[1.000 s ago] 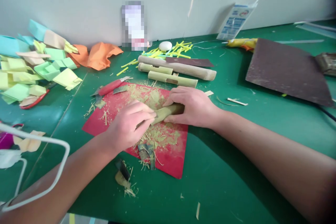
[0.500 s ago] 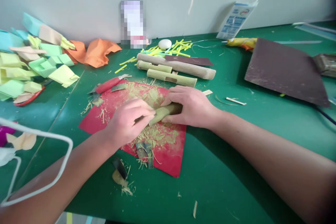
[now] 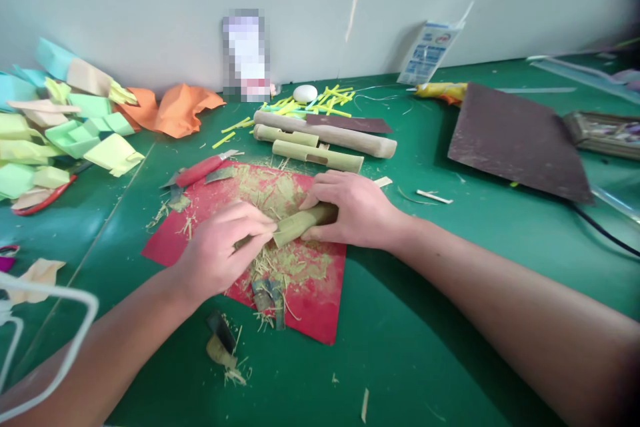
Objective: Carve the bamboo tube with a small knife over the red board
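Observation:
My right hand (image 3: pixel 353 208) is wrapped over a short pale-green bamboo piece (image 3: pixel 299 224) and presses it down on a red sheet (image 3: pixel 315 307) strewn with shavings. My left hand (image 3: pixel 223 250) is closed in a pinch at the bamboo's near end, its fingers pressed together on something I cannot make out. Bamboo fibres and curled strips of peel (image 3: pixel 267 293) lie just below both hands on the red sheet.
Two more bamboo pieces (image 3: pixel 320 157) and a wooden stick (image 3: pixel 350 139) lie behind the sheet. A red-handled knife (image 3: pixel 200 170) rests at its far left corner. Coloured paper (image 3: pixel 75 133) is piled left, a brown sandpaper sheet (image 3: pixel 515 140) right, a white wire (image 3: pixel 55 320) near left.
My left hand has slid toward me and left along the bamboo, baring more of its near end. The right hand has kept its grip. The view has shifted slightly.

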Tool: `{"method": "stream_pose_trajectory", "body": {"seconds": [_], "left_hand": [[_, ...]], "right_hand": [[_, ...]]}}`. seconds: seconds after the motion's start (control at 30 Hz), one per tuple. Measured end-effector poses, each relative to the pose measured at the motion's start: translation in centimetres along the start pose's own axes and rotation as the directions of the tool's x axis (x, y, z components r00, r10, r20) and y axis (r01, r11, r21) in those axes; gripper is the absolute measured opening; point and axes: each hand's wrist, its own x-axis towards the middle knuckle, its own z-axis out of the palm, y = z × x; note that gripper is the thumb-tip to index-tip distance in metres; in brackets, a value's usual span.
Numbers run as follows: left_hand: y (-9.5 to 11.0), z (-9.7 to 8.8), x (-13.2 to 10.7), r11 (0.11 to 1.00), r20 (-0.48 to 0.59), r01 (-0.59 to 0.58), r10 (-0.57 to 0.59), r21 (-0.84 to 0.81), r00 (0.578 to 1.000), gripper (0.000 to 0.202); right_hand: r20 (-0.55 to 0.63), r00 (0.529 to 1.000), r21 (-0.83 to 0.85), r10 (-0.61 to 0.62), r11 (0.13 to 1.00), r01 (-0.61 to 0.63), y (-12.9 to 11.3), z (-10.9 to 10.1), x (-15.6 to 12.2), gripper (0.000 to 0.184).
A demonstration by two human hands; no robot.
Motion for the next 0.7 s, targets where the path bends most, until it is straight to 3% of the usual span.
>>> {"method": "stream_pose_trajectory", "body": {"seconds": [0.37, 0.7], "left_hand": [[-0.52, -0.19, -0.08, 0.994, 0.035, 0.091, -0.089, -0.068, 0.995, 0.012], [0.15, 0.12, 0.13, 0.999, 0.029, 0.048, -0.047, -0.025, 0.998, 0.011]], "right_hand": [[-0.006, 1.000, 0.001, 0.013, 1.000, -0.013, 0.03, 0.06, -0.06, 0.030], [-0.005, 1.000, 0.001, 0.012, 1.000, -0.012, -0.14, -0.01, -0.05, 0.026]]}}
